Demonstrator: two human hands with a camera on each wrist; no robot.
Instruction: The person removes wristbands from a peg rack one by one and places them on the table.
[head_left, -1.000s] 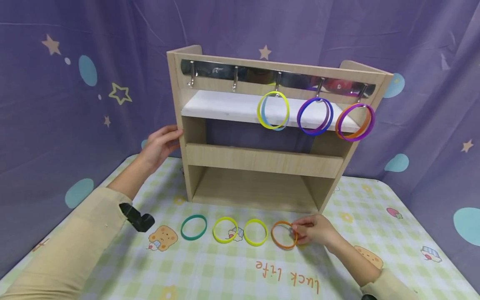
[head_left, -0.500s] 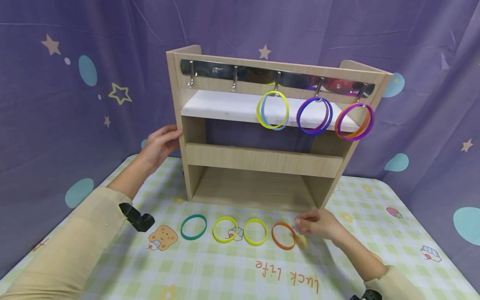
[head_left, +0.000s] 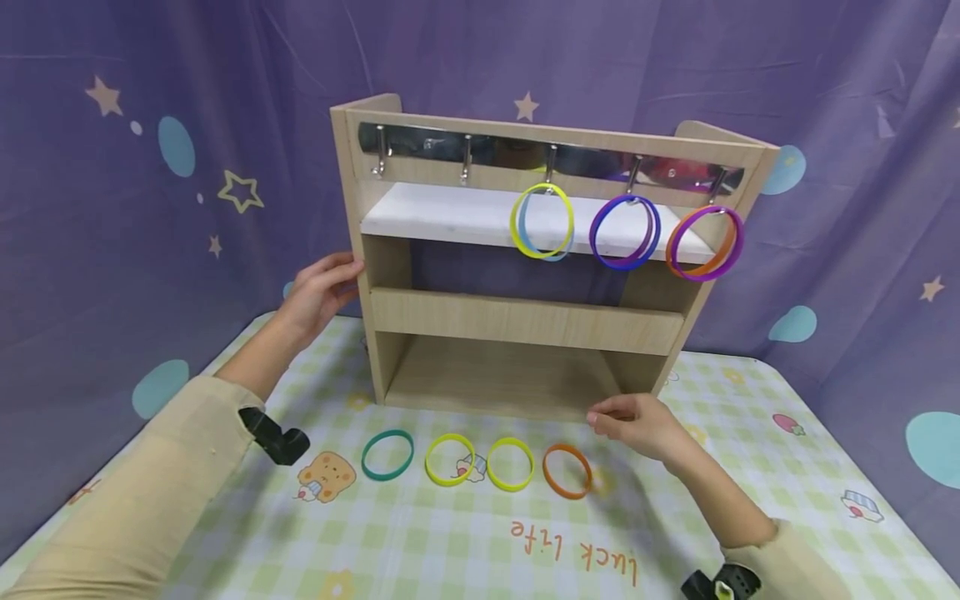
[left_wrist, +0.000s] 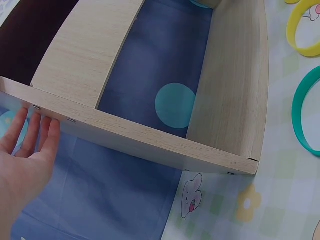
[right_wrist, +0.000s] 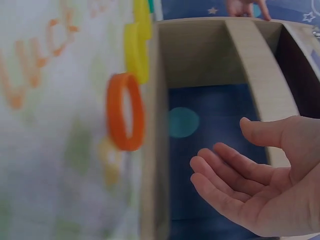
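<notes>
While a purple curtain (head_left: 600, 67) with stars and blue spots hangs all around the back, a checked cloth (head_left: 450, 554) in green and white covers the table below it. At 12 o'clock stands a wooden shelf (head_left: 525, 321), upright, with a white board near its top.

My left hand (head_left: 322, 292) is at 9 o'clock, with its fingers out almost straight and their tips touching the side of the shelf. My right hand (head_left: 636, 425) is at 4 o'clock, in the air by the shelf's bottom corner, fingers softly bent and thumb apart from them. My 2 hands are well apart.

Across the shelf's top runs a shiny strip (head_left: 506, 152). Next come the rings, 10 in all. On the cloth 4 lie in a row: a green ring (head_left: 387, 477) at 7 o'clock, 2 yellow rings (head_left: 512, 488) near 6, and an orange ring (head_left: 567, 496) at 5, near my right hand.

The other 6 hang in pairs: yellow with light blue near 1 o'clock, blue with purple at 2, purple with orange nearly at 3.

Smallest are the 5 metal hooks (head_left: 382, 150) on the strip; those pairs hang from the 3 nearest 3 o'clock.
</notes>
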